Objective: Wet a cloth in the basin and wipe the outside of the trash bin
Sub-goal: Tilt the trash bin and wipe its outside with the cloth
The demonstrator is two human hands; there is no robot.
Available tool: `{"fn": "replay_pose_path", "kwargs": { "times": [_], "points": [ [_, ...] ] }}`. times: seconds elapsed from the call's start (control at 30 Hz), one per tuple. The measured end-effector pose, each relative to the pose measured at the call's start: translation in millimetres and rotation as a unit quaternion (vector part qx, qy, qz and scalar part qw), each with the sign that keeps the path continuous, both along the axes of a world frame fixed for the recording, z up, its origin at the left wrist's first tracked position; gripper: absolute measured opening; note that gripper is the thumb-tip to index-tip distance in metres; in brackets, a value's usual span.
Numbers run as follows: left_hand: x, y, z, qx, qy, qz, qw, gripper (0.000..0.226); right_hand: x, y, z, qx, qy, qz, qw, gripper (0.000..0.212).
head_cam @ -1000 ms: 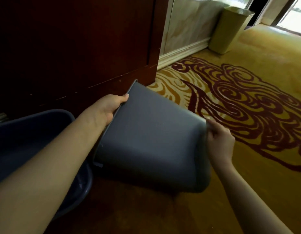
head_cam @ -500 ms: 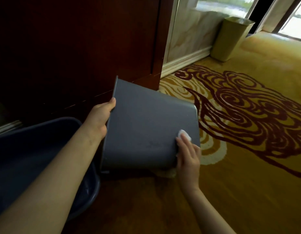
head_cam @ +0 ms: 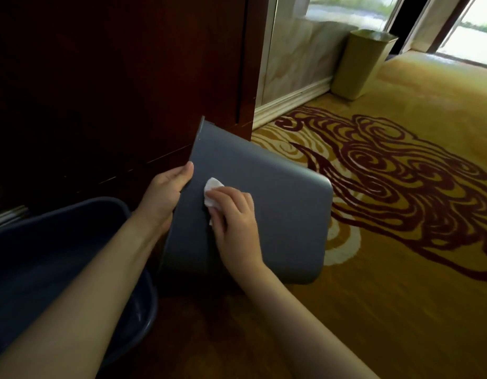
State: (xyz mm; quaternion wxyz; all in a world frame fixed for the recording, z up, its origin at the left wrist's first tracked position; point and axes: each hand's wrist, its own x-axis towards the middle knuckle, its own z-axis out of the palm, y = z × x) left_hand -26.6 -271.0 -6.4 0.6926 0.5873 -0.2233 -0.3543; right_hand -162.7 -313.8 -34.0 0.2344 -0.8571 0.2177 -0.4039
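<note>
**A:** Start with the biggest thing. What am I looking at?

**B:** The carpet [head_cam: 400,269] fills most of the view, gold with dark red swirls. Lying tipped on it is the grey trash bin [head_cam: 277,214], our landmark. Its open rim faces left, its base points right, and one broad side faces up at me.

**A:** And the basin?

**B:** The dark blue basin [head_cam: 59,255] sits just left of the bin, right by its rim. I can't tell whether there's water in it.

**A:** Hands?

**B:** My left hand [head_cam: 165,195] is closed on the bin's rim edge, steadying it. My right hand [head_cam: 231,222] lies flat on the bin's upper side near the rim, pressing a small white cloth [head_cam: 212,193] against it. The cloth peeks out past the fingertips.

**A:** So which step?

**B:** Wiping, I'd say; the wetting looks done. Next I'd sweep the cloth from the rim toward the base, keep the rim held firm, then roll the bin to reach its other sides.
</note>
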Motion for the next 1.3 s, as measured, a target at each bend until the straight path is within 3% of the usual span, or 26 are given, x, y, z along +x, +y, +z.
{"fn": "replay_pose_path", "kwargs": {
  "times": [0.13, 0.23, 0.33, 0.4, 0.5, 0.63, 0.8, 0.97, 1.17, 1.3],
  "points": [
    [0.8, 5.0, -3.8, -0.011, -0.007, -0.010, 1.000, 0.029, -34.1, -27.1, -26.9, -0.031, 0.043, -0.036, 0.998, 0.032],
    [3.8, 8.5, -5.2, -0.009, -0.009, -0.013, 1.000, 0.030, -77.2, -55.7, -50.0, 0.053, 0.033, -0.171, 0.983, 0.030],
    [2.1, 8.0, -6.1, -0.011, -0.007, -0.003, 1.000, 0.030, -106.7, -84.0, -57.8, 0.144, 0.025, -0.308, 0.940, 0.020],
    [-0.5, 6.7, -5.4, -0.015, -0.008, 0.007, 1.000, 0.028, -108.6, -93.8, -48.6, 0.170, 0.010, -0.350, 0.921, 0.021],
    [-5.7, 5.4, -2.6, -0.027, -0.021, 0.013, 0.999, 0.026, -85.0, -87.3, -12.7, 0.160, -0.059, -0.325, 0.930, 0.022],
    [-12.3, 5.2, 4.3, -0.064, -0.047, -0.013, 0.997, 0.024, -31.1, -58.6, 41.1, 0.093, -0.121, -0.196, 0.969, 0.025],
    [-11.2, 10.1, -2.3, -0.075, -0.048, -0.112, 0.990, 0.026, 15.4, -43.5, 70.9, -0.051, -0.080, -0.075, 0.993, 0.037],
    [12.9, 27.4, -26.7, -0.028, 0.016, -0.143, 0.989, 0.033, 16.9, -48.3, 44.6, -0.136, 0.062, -0.083, 0.985, 0.051],
    [41.9, 54.9, -51.1, -0.023, 0.048, -0.189, 0.981, 0.033, -20.2, -76.8, 3.4, -0.053, 0.104, -0.208, 0.971, 0.053],
    [47.8, 65.9, -63.1, -0.023, 0.084, -0.191, 0.978, 0.034, -47.9, -93.7, -7.1, -0.019, 0.099, -0.239, 0.966, 0.046]
  ]
}}
